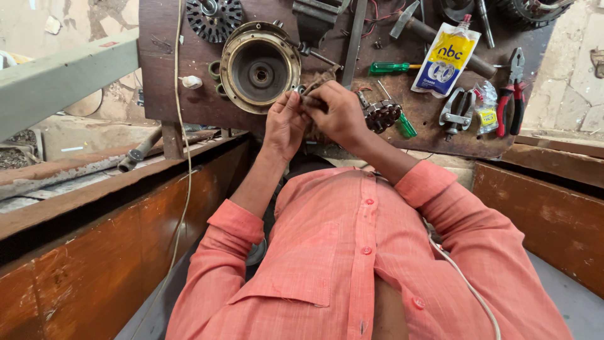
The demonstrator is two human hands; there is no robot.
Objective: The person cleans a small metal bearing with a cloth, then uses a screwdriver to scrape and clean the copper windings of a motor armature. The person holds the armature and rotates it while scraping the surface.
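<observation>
Both hands are meeting over the near edge of the dark, worn wooden desk [189, 101]. The left hand [283, 123] and the right hand [336, 113] are pinching a small dark metal part [313, 101] between their fingertips, with the fingers of both hands curled closely around it, so only a sliver of it is showing. It is looking greyish-brown and dull, and its exact shape is hidden by the fingers.

Just beyond the left hand, a round brass-coloured motor housing with a dark hollow and a centre bearing [259, 66] is lying on the desk. Just beside the right hand, a small ribbed cylindrical rotor of copper and grey metal [382, 115] is resting near the desk's near edge. Further toward the right edge are lying a green-handled screwdriver [389, 67], a yellow, white and blue grease pouch [445, 60], a grey metal puller [457, 110] and red-handled pliers [513, 94]. A dark slotted round stator disc [214, 17] is sitting near the far edge.
</observation>
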